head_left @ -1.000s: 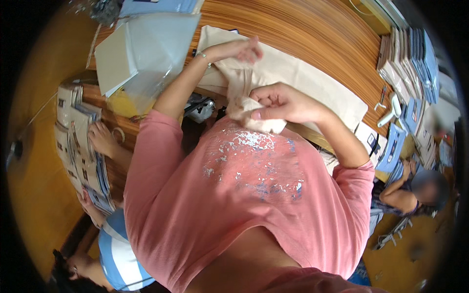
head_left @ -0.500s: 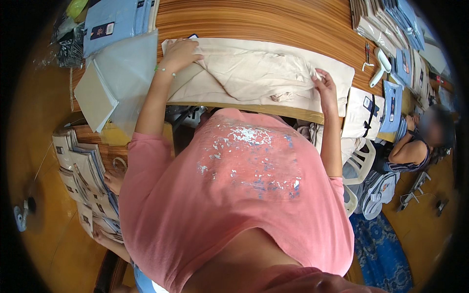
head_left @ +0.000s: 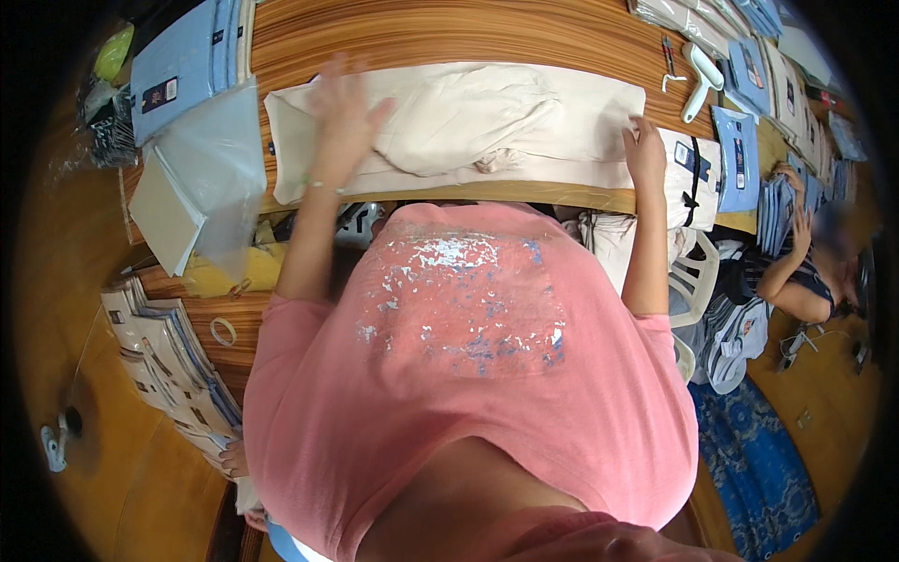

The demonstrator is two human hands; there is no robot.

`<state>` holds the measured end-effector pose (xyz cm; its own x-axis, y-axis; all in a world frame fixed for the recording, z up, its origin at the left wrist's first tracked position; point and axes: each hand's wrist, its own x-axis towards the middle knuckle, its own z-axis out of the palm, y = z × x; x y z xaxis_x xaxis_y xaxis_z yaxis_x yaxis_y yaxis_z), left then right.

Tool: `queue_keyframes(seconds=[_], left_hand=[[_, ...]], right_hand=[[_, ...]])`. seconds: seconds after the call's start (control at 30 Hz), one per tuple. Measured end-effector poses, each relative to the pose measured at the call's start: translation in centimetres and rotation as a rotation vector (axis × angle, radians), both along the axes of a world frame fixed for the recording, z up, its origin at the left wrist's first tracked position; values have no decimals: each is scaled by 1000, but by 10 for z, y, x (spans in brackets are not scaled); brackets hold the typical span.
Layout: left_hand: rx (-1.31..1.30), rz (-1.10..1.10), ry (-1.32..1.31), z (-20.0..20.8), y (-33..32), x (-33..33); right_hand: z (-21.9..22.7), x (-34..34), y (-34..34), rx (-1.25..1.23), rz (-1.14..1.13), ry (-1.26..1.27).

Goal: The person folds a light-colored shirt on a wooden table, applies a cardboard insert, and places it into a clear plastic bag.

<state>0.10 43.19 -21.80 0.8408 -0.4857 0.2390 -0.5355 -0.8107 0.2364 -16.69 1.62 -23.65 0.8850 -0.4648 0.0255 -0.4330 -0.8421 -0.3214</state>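
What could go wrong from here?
Creasing: the beige cloth has a bunched layer along its middle, and pressing there might set wrinkles.

Slipping: the cloth lies close to the front edge of the table, so a tug could drag it over.

Knocking: the folded beige piece with a black ribbon sits right beside the right hand; a wide sweep could shift it.

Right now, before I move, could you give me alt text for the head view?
Left hand, blurred with fingers spread, is over the left part of a long folded beige cloth on a wood-grain table; right hand is at its right end. Blue packaged garments lie left, a white lint roller right.
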Motion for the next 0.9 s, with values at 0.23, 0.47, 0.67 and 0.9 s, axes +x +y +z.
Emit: queue_keyframes(seconds=[0.23, 0.47, 0.67, 0.9], left_hand=[[-103, -440, 207, -53, -149, -73], [-107, -409, 155, -71, -153, -78], [-113, -420, 180, -72, -150, -79], [-334, -459, 177, -55, -144, -80]], right_hand=[[1, -23, 23, -118, -141, 291], [-27, -30, 12, 28, -287, 123], [-33, -26, -7, 401, -248, 147], [-23, -26, -26, 1532, -504, -163]])
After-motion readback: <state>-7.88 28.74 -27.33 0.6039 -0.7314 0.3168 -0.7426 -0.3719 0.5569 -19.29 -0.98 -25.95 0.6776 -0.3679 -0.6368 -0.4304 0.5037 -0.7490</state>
